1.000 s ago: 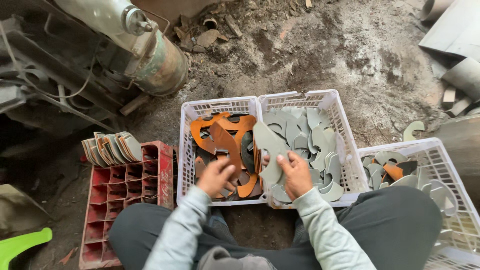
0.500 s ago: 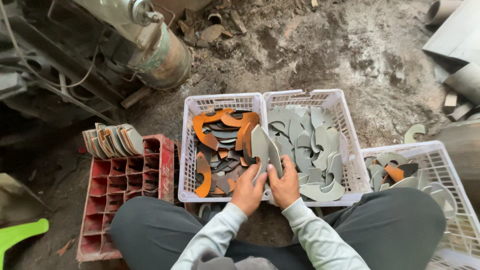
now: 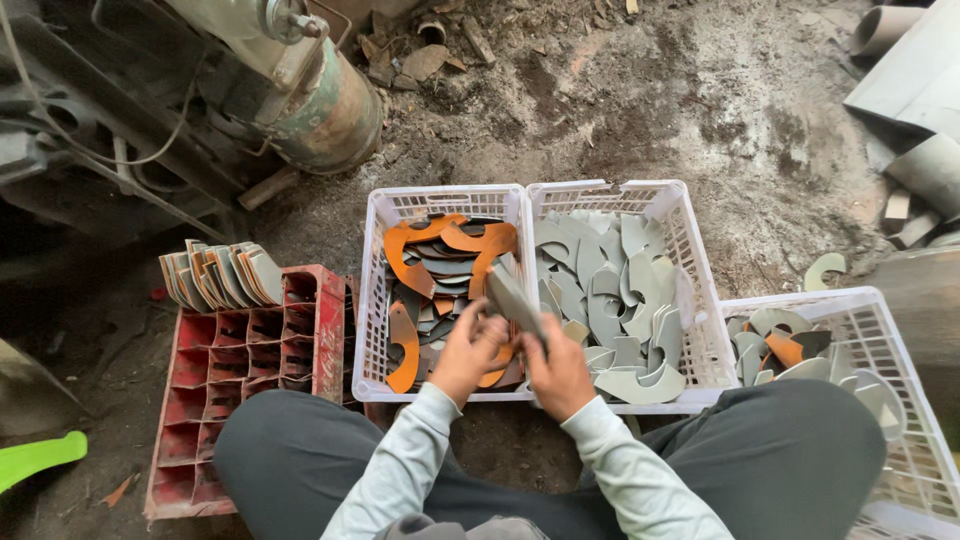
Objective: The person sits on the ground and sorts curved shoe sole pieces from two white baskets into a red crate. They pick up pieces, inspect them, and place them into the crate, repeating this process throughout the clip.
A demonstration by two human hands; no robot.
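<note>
Both my hands grip one grey curved metal piece (image 3: pixel 515 298), left hand (image 3: pixel 468 350) closed low on it, right hand (image 3: pixel 558 368) closed beside. Piece is held tilted over the seam between the left white basket (image 3: pixel 375 290) of rusty orange and dark pieces and the middle basket (image 3: pixel 690 250) of grey ones. Red crate (image 3: pixel 240 390) left, stacked pieces (image 3: pixel 220 275) on it.

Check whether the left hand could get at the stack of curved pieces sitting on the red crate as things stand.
Probably not right away: the left hand and right hand both grip a grey curved piece. Otherwise nothing blocks the stack on the red crate.
</note>
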